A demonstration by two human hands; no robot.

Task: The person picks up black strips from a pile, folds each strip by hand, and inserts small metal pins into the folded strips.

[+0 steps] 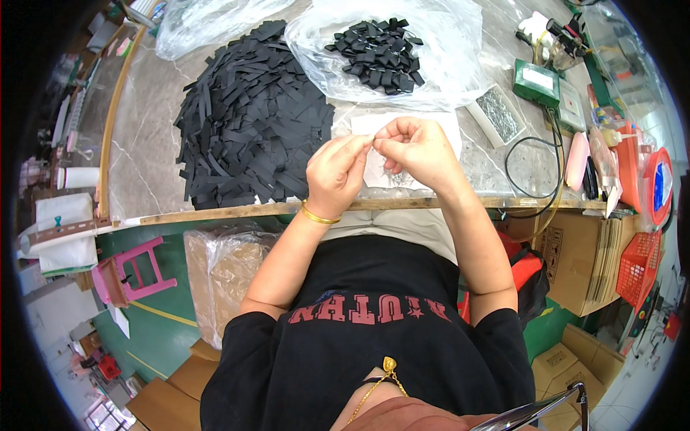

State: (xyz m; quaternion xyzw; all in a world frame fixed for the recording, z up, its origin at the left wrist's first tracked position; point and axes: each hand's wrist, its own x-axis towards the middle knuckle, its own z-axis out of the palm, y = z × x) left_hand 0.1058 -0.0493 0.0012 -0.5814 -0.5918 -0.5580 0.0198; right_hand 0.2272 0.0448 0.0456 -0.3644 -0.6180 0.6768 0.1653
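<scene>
My left hand (pixel 336 170) and my right hand (pixel 418 152) meet above the near edge of the table, fingertips pinched together and touching. Whatever they hold between them is too small to make out. Beneath them lies a white sheet of paper (pixel 450 129) with several thin metal pieces (pixel 394 179) on it, partly covered by my right hand. A big heap of flat black strips (pixel 251 115) spreads to the left of my hands. Farther off, small folded black pieces (pixel 381 57) rest on a clear plastic bag (pixel 454 50).
An open white box (pixel 483 121) of thin metal pieces stands right of the paper. Beyond it are a green device (pixel 535 82) and a black cable (pixel 509 161). Another clear plastic bag (pixel 194 29) lies at the far left. A pink stool (pixel 147 269) is on the floor.
</scene>
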